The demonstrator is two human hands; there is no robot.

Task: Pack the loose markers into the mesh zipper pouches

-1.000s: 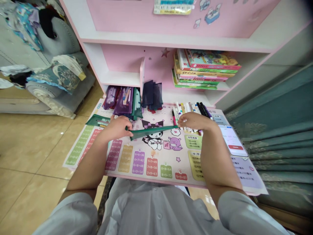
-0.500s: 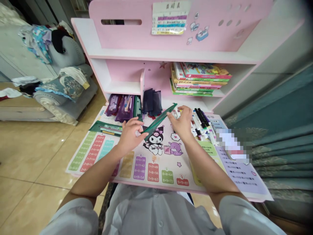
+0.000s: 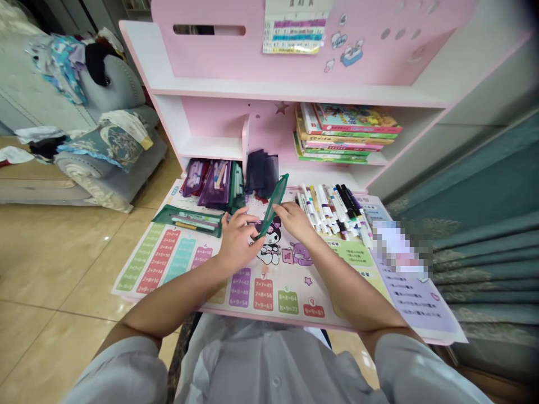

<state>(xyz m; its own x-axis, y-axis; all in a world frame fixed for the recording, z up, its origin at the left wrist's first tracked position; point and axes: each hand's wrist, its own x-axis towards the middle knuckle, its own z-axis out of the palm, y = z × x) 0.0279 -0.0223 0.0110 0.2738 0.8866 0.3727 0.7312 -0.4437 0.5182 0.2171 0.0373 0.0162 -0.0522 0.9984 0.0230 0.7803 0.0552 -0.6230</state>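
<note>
Between my two hands a green mesh zip pouch (image 3: 274, 203) is held tilted above the desk mat. My left hand (image 3: 241, 238) grips its lower end, with thumb and fingers closed on the edge. My right hand (image 3: 295, 222) pinches the pouch's right side around its middle. Whether anything is inside it I cannot tell. Just left of my left hand lies another green mesh pouch (image 3: 196, 220) with several pens in it. To the right of my right hand is a pile of white-barrelled markers (image 3: 322, 205), some with black barrels.
Purple pouches with pens (image 3: 215, 182) and a green one (image 3: 238, 182) stand at the back left, beside dark mesh pouches (image 3: 263, 174). A stack of books (image 3: 345, 132) rests on the shelf. A pixelated object (image 3: 400, 247) lies on the right of the mat (image 3: 309, 280).
The green pouch has turned steeper between my hands. My right hand has moved from the markers leftward and down onto the pouch's side; my left hand has shifted slightly right.
</note>
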